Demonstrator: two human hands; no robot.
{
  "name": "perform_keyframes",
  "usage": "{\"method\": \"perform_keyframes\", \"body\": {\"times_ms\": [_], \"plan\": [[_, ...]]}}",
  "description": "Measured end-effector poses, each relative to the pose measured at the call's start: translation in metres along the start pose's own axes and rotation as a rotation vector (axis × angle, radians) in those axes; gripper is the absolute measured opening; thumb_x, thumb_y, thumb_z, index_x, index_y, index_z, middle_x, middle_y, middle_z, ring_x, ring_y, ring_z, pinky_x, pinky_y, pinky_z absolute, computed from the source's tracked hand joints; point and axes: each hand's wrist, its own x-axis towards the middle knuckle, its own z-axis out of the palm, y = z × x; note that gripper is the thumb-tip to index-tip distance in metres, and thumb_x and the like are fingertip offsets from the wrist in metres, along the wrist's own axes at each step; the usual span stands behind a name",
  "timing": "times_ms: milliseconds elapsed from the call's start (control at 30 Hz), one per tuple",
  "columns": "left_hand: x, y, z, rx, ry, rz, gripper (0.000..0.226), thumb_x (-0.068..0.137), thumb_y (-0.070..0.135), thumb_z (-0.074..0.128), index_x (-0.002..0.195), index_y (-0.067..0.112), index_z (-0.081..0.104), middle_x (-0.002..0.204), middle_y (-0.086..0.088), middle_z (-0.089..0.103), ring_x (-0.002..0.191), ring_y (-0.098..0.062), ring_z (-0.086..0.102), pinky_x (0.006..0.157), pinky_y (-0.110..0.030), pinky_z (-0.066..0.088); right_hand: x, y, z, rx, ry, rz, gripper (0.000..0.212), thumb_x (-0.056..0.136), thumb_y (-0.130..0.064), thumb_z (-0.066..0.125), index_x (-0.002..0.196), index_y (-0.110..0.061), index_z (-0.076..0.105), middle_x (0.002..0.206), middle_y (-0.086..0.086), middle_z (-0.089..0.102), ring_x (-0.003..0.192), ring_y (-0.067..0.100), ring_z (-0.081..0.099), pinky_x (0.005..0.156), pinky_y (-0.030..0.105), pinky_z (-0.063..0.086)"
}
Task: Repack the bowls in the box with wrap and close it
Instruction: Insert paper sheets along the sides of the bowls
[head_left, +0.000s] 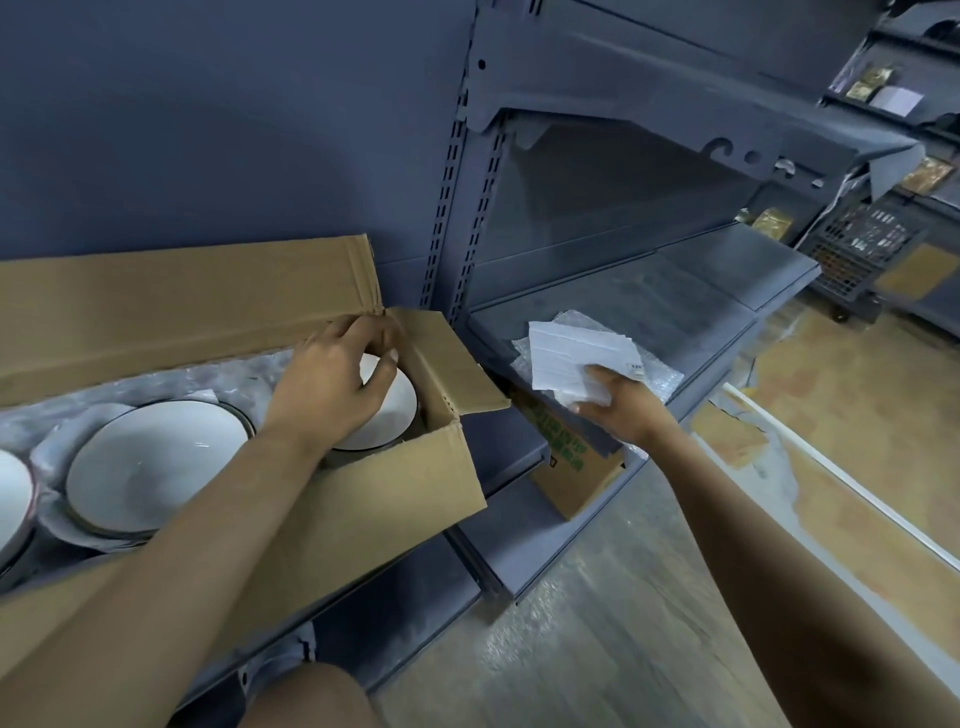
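Observation:
A long cardboard box (395, 499) lies open on a low grey shelf, its flaps standing up. White bowls sit in it on bubble wrap: a large bowl (156, 467) in the middle, another bowl (13, 493) at the left edge, and a third bowl (389, 410) at the right end. My left hand (332, 384) reaches over that right bowl, fingers curled at the box's back right corner and flap. My right hand (618, 405) grips a white foam wrap sheet (576, 358) above a pile of bubble wrap (654, 374) on the shelf to the right.
A smaller printed carton (571, 467) sits below the wrap pile on the shelf (649, 296). Slotted grey uprights (457, 208) rise behind the box. A dark wire crate (857, 249) and stocked shelves stand at the far right. Wood-look floor (597, 649) lies below.

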Motion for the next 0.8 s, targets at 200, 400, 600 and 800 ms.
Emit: {"method": "perform_keyframes", "body": {"times_ms": [200, 400, 600, 800], "plan": [[0.001, -0.002, 0.001, -0.003, 0.004, -0.010, 0.048, 0.082, 0.041, 0.036, 0.104, 0.009, 0.065, 0.103, -0.007, 0.068, 0.095, -0.031, 0.061, 0.084, -0.040, 0.049, 0.008, 0.007, 0.001, 0.032, -0.006, 0.065, 0.070, 0.079, -0.048, 0.071, 0.141, -0.028, 0.044, 0.146, 0.000, 0.045, 0.130, 0.025, 0.044, 0.104, 0.034, 0.037], [0.002, -0.004, 0.003, -0.011, 0.014, -0.008, 0.035, 0.084, 0.030, 0.045, 0.103, 0.009, 0.065, 0.101, -0.007, 0.067, 0.094, -0.030, 0.062, 0.082, -0.040, 0.049, 0.012, 0.009, -0.002, 0.119, 0.031, 0.066, 0.050, 0.085, -0.039, 0.067, 0.132, -0.023, 0.057, 0.135, 0.000, 0.057, 0.122, 0.023, 0.053, 0.098, 0.028, 0.038], [0.001, -0.002, 0.003, 0.001, 0.031, 0.006, 0.032, 0.084, 0.025, 0.047, 0.102, 0.008, 0.066, 0.101, -0.007, 0.068, 0.094, -0.030, 0.062, 0.080, -0.034, 0.046, 0.014, 0.009, 0.001, 0.079, 0.093, 0.078, 0.043, 0.085, -0.038, 0.068, 0.126, -0.027, 0.061, 0.130, -0.004, 0.061, 0.117, 0.022, 0.057, 0.096, 0.031, 0.042], [0.001, -0.001, 0.003, 0.010, 0.030, 0.001, 0.031, 0.084, 0.026, 0.046, 0.102, 0.010, 0.066, 0.100, -0.005, 0.068, 0.095, -0.028, 0.061, 0.076, -0.029, 0.041, 0.015, 0.008, -0.003, 0.014, 0.023, 0.110, 0.060, 0.074, -0.054, 0.073, 0.129, -0.035, 0.056, 0.133, -0.003, 0.058, 0.118, 0.023, 0.055, 0.096, 0.032, 0.041]]}}
